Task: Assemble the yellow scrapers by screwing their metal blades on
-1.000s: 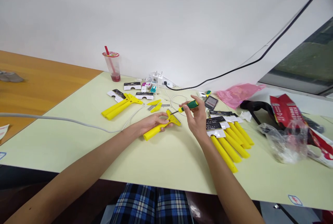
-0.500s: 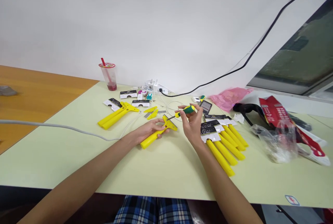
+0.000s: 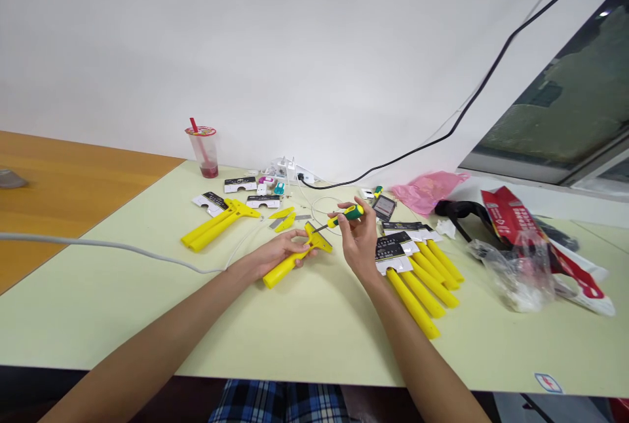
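My left hand (image 3: pixel 284 254) is wrapped round the neck of a yellow scraper (image 3: pixel 281 270), whose wide head points up and right. Between the fingers of my right hand (image 3: pixel 358 239) is a green and yellow screwdriver (image 3: pixel 348 215); its shaft slants down to the scraper's head, and the tip appears to touch it. Beyond the head lie loose yellow plastic pieces (image 3: pixel 284 222) and thin metal blades (image 3: pixel 303 218). Two yellow scraper handles (image 3: pixel 209 228) rest together on the left. Right of my right hand, several yellow scrapers (image 3: pixel 415 295) lie in a row with black-and-white cards (image 3: pixel 393 246) over their heads.
A lidded cup (image 3: pixel 204 153) with a red straw stands at the back left. Near the wall are a power strip (image 3: pixel 305 175), cables and more cards (image 3: pixel 240 184). A pink bag (image 3: pixel 427 190), a red package (image 3: pixel 511 217) and a clear bag (image 3: pixel 521 275) lie right. A grey cable (image 3: pixel 122 249) crosses the left side.
The view has shifted slightly. Both hands keep their holds on the scraper and the screwdriver, and the screwdriver still meets the scraper's head.
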The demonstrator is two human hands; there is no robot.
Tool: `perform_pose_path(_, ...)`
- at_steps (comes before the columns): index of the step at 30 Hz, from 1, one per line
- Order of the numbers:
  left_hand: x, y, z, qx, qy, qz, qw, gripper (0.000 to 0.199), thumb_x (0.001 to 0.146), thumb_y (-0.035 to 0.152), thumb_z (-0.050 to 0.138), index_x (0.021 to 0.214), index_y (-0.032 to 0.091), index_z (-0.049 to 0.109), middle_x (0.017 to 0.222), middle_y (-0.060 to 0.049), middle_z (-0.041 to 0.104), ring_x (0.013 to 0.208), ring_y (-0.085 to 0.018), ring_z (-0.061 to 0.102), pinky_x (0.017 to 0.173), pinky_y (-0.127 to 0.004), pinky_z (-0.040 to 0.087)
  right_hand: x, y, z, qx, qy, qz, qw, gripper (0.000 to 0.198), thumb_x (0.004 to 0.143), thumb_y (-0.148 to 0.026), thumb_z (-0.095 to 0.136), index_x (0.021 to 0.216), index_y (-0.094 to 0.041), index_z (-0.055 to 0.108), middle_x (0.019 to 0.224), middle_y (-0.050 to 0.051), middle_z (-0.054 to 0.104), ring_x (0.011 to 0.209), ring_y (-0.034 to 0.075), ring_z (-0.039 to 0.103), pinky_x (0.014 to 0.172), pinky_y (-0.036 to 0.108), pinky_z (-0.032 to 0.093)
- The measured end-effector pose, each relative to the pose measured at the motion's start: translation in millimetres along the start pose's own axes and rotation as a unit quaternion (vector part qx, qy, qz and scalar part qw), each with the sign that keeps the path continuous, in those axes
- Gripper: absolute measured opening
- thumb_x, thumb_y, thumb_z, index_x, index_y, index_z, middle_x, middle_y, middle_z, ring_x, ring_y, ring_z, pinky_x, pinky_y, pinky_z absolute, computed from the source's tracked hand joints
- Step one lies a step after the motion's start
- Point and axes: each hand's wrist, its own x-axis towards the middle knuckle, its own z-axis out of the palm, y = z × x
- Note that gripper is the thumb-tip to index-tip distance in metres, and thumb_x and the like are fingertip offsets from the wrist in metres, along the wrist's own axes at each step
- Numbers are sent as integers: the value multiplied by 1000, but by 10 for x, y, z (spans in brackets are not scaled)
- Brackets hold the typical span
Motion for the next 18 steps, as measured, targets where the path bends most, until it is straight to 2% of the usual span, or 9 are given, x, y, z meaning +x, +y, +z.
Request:
perform_pose_path(4, 6, -2, -25, -3, 10, 5, 1000, 48, 77, 8, 92, 112, 18, 61, 121, -19, 74, 100, -23, 78, 56, -20, 50, 132, -60, -102, -10, 53, -31, 998, 43, 108, -42, 66, 147, -32, 50, 124, 8, 68, 90, 21, 78, 86, 42, 65)
perform_pose_path(6, -9, 13, -12, -8, 13, 6, 1000, 46, 78, 8, 91, 112, 18, 61, 122, -18, 73, 100, -22, 78, 56, -20, 49, 343, -32, -317, -65, 86, -55, 993, 41, 107, -43, 65, 144, -30, 53, 119, 7, 67, 89, 21, 75, 87, 42, 63)
perform_pose_path(8, -29, 31, 12, -15, 15, 13, 1000, 46, 78, 8, 91, 111, 19, 60, 122, -17, 72, 100, -22, 77, 56, -20, 48, 620, 77, -640, -187, 93, -67, 976, 39, 104, -45, 66, 138, -27, 58, 121, 9, 67, 98, 24, 70, 91, 42, 61)
perform_pose_path(9, -39, 39, 26, -18, 14, 20, 1000, 47, 78, 9, 91, 110, 19, 60, 121, -17, 71, 100, -22, 76, 56, -20, 47, 759, 160, -823, -258, 69, -59, 962, 36, 103, -45, 66, 133, -25, 61, 120, 9, 68, 102, 25, 69, 95, 43, 58)
perform_pose_path(11, -60, 54, 52, -22, 5, 39, 999, 48, 77, 11, 93, 110, 20, 60, 120, -14, 69, 101, -21, 75, 56, -19, 45, 985, 365, -1181, -375, -8, 0, 927, 31, 100, -40, 63, 124, -21, 63, 107, 10, 72, 96, 27, 67, 92, 43, 56)
perform_pose_path(13, -84, 70, 72, -24, -16, 58, 998, 49, 77, 14, 94, 114, 21, 61, 121, -12, 67, 101, -20, 74, 56, -19, 44, 1097, 577, -1469, -468, -104, 73, 874, 27, 97, -30, 61, 120, -17, 65, 102, 13, 74, 92, 29, 67, 85, 40, 54)
perform_pose_path(14, -96, 78, 78, -24, -32, 64, 997, 50, 78, 15, 94, 116, 22, 62, 123, -11, 66, 101, -19, 74, 56, -19, 44, 1110, 672, -1577, -505, -152, 93, 844, 28, 94, -24, 60, 120, -16, 66, 104, 14, 75, 94, 29, 68, 84, 38, 52)
perform_pose_path(16, -116, 91, 80, -25, -65, 72, 995, 52, 79, 16, 93, 121, 23, 63, 125, -11, 65, 101, -18, 73, 57, -19, 43, 1074, 822, -1722, -567, -202, 129, 788, 31, 91, -18, 60, 120, -15, 68, 103, 15, 77, 92, 29, 69, 79, 34, 48)
perform_pose_path(18, -125, 98, 67, -27, -86, 74, 993, 53, 79, 15, 93, 122, 24, 64, 126, -10, 65, 100, -17, 72, 56, -19, 42, 1007, 922, -1797, -597, -231, 149, 754, 36, 91, -17, 60, 126, -16, 69, 103, 14, 79, 90, 29, 70, 74, 32, 44)
